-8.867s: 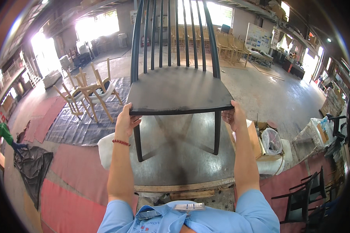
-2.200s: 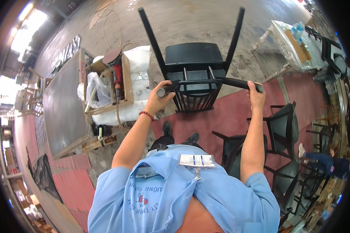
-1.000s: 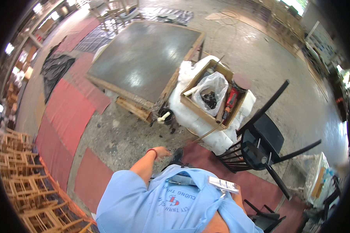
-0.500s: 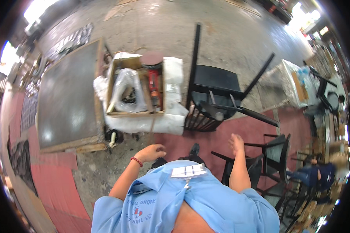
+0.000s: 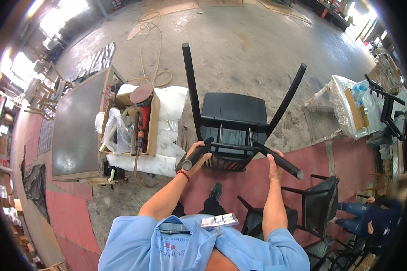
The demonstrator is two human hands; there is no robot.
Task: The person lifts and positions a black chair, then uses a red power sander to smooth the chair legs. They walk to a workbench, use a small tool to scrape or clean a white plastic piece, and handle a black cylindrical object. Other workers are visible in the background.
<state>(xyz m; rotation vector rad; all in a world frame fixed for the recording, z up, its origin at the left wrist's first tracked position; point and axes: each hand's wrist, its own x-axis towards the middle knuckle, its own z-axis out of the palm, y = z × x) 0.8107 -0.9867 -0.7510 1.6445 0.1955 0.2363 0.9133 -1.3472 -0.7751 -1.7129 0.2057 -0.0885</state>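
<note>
Left hand (image 5: 196, 166) and right hand (image 5: 274, 168) each grasped a leg (image 5: 288, 166), having hung free moments earlier. The upturned chair (image 5: 234, 108) seemed under control again.

Blown-out daylight comes from windows (image 5: 64, 17) at the upper left and an opening (image 5: 362, 21) at the upper right. Soft glare whitens the table (image 5: 76, 131) at left. The central chair (image 5: 234, 109) looks sharp; fisheye edges bend, smear and darken to black.
</note>
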